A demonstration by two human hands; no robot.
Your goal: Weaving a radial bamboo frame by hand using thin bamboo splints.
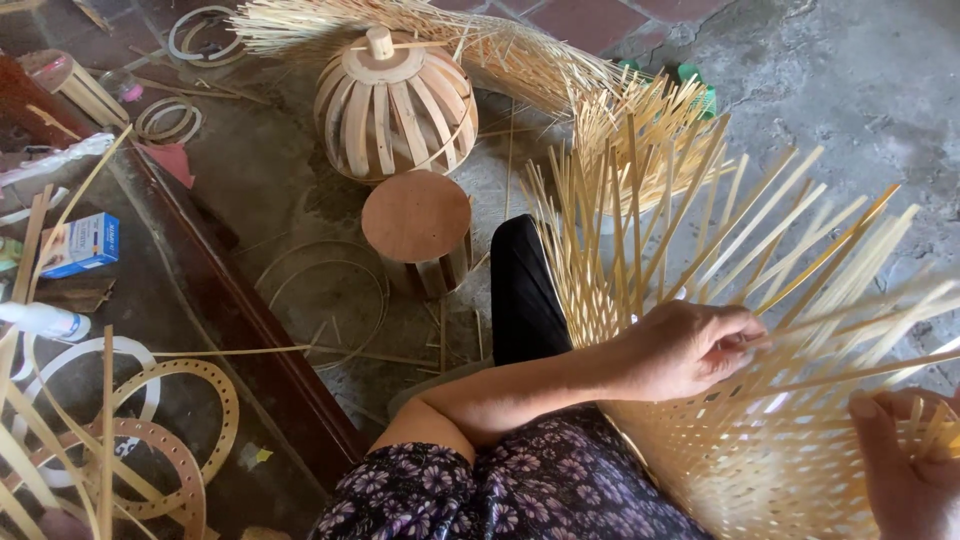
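Head view: my left hand (690, 348) pinches bamboo strips of the half-woven basket (770, 440) on my lap; right hand (905, 460) grips its edge strips; slatted frame (395, 105) and round stool (418, 225) stand ahead, loose strips screening the floor.

Bamboo-weaving workshop: strip bundles (440, 35), slatted frame (395, 105), perforated rings (170, 440) on floor.

You are wearing a dark, navy-to-black garment printed all over with small pale purple and white flowers, and it is draping loosely over your lap. Your forearms are showing bare, with no sleeves, rings, bracelets or watch showing on them.
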